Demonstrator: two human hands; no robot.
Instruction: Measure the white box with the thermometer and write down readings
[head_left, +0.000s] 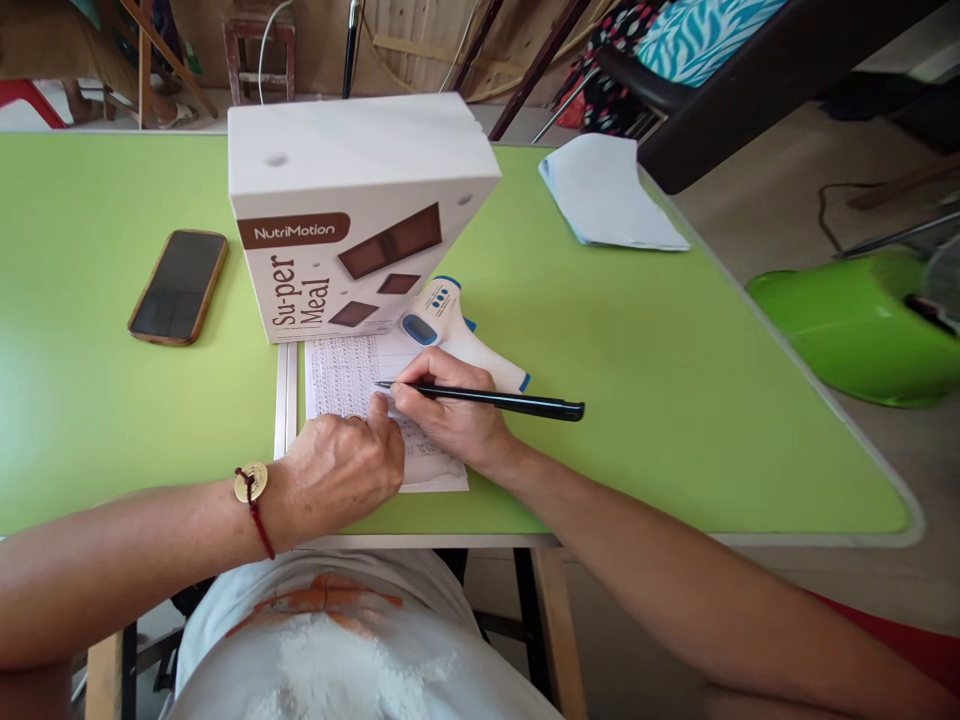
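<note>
A black pen [510, 400] is pinched in my right hand [461, 405], its tip touching a sheet of paper [435, 470] with lines of small handwriting. My left hand [345, 455] rests on the sheet's lower left part, fingers curled and the index finger stretched toward the pen tip. What lies under the curled fingers is hidden. Just beyond the paper stands a white box [360, 150] marked "NutriMotion Su-per Meal", covering the sheet's far edge. A white and blue handheld thermometer [476, 350] lies beside the box, partly behind my right hand.
Left of the box, a phone [178, 288] with a dark screen lies on the green table [675, 400]. Some folded white papers [607, 190] are at the far right corner. A bright green plastic item [847, 330] is beyond the right edge. A person's leg [82, 60] shows at the far left.
</note>
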